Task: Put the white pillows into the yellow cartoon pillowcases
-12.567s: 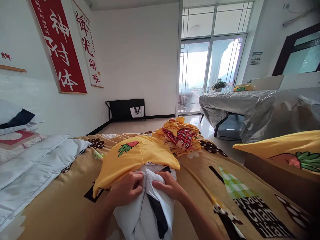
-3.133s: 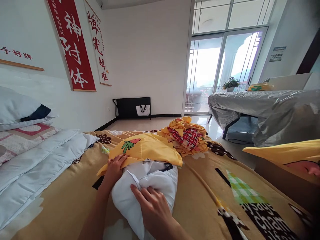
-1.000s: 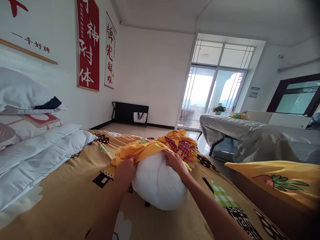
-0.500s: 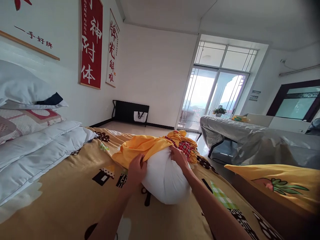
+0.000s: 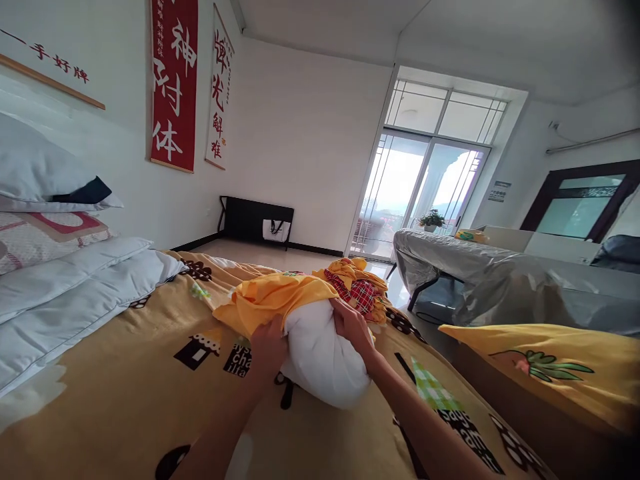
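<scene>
White pillow: far end under yellow cover, near end bare; left hand pinching cover, right hand against pillow, finger hold unclear

a red scroll (white-lettered) hangs on the wall, a white bag against a black panel.

A tan printed blanket is spread out; on it are borne stacked pillows at left, a white pillow partly covered by a yellow pillowcase, and a crumpled cloth heap beyond.
</scene>
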A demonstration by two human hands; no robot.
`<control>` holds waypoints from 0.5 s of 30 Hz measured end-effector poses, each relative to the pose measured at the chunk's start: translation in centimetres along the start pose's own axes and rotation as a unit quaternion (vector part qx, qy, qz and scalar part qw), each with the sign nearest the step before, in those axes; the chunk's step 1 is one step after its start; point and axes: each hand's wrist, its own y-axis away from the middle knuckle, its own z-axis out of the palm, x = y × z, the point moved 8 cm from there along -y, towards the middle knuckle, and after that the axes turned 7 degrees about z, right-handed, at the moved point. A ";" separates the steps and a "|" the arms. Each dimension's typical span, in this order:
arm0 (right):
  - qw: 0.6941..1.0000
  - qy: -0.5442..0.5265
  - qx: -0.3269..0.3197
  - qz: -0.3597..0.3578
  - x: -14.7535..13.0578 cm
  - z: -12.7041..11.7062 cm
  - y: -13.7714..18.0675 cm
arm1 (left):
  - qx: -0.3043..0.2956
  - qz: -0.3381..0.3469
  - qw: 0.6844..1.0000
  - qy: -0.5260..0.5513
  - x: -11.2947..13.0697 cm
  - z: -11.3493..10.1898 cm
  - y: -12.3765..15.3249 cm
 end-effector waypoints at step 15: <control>0.982 0.110 -0.112 -0.103 -12.8 3.4 2.6 | 0.176 -0.077 0.977 0.094 -7.0 -6.3 -2.4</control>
